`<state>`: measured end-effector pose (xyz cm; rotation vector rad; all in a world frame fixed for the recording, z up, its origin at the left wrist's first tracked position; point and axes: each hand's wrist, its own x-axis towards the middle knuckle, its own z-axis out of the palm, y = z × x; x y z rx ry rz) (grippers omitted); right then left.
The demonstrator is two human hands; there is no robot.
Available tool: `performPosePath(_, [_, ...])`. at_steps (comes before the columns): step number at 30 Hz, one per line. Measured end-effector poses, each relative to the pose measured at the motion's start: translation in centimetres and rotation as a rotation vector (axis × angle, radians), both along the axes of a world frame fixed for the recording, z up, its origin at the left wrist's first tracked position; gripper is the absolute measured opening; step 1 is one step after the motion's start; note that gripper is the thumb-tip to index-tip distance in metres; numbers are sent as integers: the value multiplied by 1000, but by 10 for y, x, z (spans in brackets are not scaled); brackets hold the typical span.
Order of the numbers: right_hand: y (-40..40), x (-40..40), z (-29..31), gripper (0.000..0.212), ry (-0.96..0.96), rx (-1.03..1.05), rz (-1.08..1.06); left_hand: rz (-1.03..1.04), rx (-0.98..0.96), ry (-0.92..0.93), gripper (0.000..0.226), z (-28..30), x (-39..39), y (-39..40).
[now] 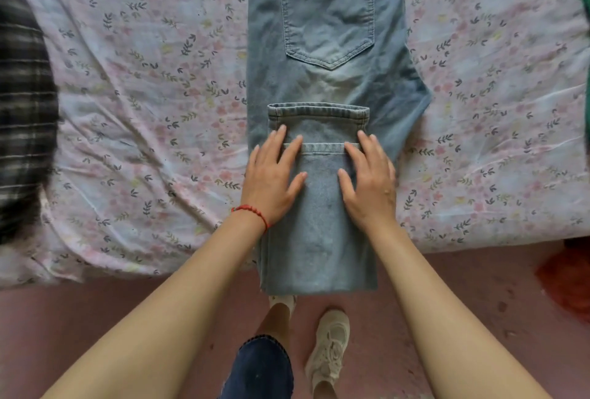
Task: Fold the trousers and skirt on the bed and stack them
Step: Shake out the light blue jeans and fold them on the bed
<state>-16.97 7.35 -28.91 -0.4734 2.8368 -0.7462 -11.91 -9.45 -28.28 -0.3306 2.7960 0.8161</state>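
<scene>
Flat-fingered, both hands — left hand [271, 175], right hand [367, 180] — press one pair of jeans [325, 63], apparently folded.

jeans [325, 47] waistband: cut off top | plaid garment [22, 95]: cut off left

Half-folded pale-blue trousers [332, 47] on bed [143, 79]

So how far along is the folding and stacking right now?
Done: the jeans lie halved lengthwise, their hems brought up below the back pocket. In hand: left hand and right hand press flat on the folded legs. Left: finishing that fold, the plaid garment at the left edge, and stacking.
</scene>
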Motion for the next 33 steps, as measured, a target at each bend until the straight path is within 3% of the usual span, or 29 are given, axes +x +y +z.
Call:
performPosePath(5, [4, -11, -1, 34, 21, -68, -162, 108, -35, 197, 34, -4, -12, -10])
performPosePath(8, [9, -12, 6, 30, -122, -225, -285, 172, 129, 172, 27, 0, -13, -15])
performPosePath(12, [9, -15, 18, 23, -143, -332, -376, 501, 415, 58, 25, 10, -15, -15])
performPosePath(16, [4, -25, 36, 25, -138, -472, -441, 625, 598, 126, 30, 26, -21, -21])
performPosePath(19, [-4, -44, 44, 27, -106, -548, -459, 642, 629, 203, 31, 32, -40, -31])
performPosePath(22, [-18, -73, 37, 25, -116, -562, -448, 686, 608, 200, 27, 21, -68, -40])
performPosePath(27, [-24, -92, 4, 21, -194, -320, -376, 689, 545, 124, 25, -3, -88, -43])
performPosePath(33, [-24, -88, -1, 20, -132, -299, -379, 234, -95, 389, 41, 1, -58, -8])
